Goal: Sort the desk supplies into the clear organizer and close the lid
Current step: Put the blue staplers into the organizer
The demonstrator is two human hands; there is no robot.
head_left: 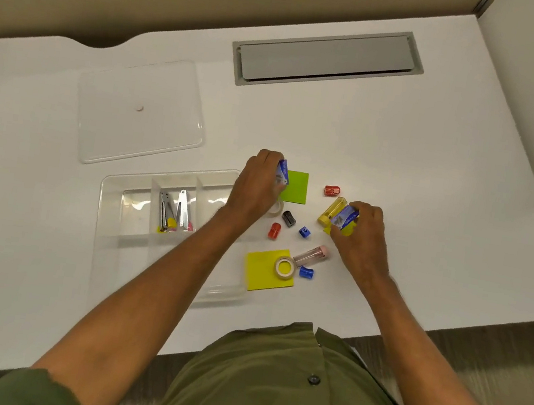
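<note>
The clear organizer (108,213) lies on the white desk at the left, with two staplers (174,211) in its middle top compartment. Its clear lid (140,110) lies flat behind it. My left hand (255,186) grips a small blue box (283,171) over the edge of a green sticky pad (295,187). My right hand (361,237) grips another small blue box (344,217), next to a yellow tube (331,210). Loose between my hands are red (274,231), black (288,218) and blue sharpeners (304,231).
A yellow sticky pad (262,271) carries a tape roll (285,267), beside a pink tube (311,255) and a blue sharpener (306,272). Another red sharpener (332,190) lies farther back. A grey cable hatch (327,57) is set into the desk.
</note>
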